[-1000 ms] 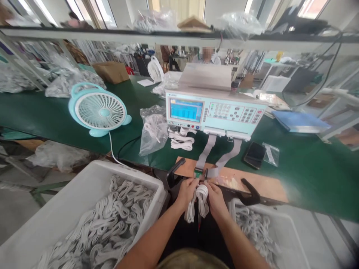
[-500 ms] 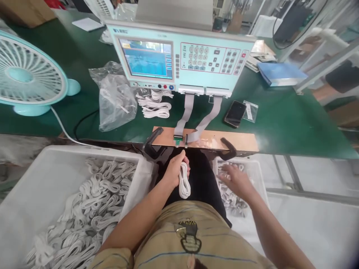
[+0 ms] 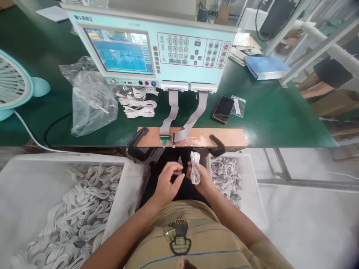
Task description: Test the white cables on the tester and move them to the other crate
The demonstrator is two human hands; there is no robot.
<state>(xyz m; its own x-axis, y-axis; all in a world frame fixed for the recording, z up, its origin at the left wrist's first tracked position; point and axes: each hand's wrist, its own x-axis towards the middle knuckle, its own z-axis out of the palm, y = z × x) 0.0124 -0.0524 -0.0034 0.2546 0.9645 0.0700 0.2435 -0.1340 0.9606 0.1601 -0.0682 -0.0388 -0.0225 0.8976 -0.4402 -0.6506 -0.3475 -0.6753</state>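
A coiled white cable (image 3: 195,168) is in my right hand (image 3: 203,180), held upright above my lap. My left hand (image 3: 169,183) is just left of it, thumb and fingers apart, with nothing seen between them. Ahead of both hands, two grey ribbon cables (image 3: 193,114) run from the light blue tester (image 3: 193,48) to small connectors (image 3: 165,140) at the front edge of a wooden board (image 3: 231,137). Black clamps (image 3: 218,145) grip the board near its ends.
White bins of coiled cables stand at the left (image 3: 127,186) and right (image 3: 254,186). The green table (image 3: 269,112) carries cable bundles (image 3: 140,106), a plastic bag (image 3: 94,101), a phone (image 3: 223,109), a fan (image 3: 14,80) and a blue folder (image 3: 266,67). Another person's arm (image 3: 316,90) shows at the right.
My right hand has come from the right bin to the middle and now holds a coiled cable. My left hand has opened and no longer holds one. The view has shifted rightward.
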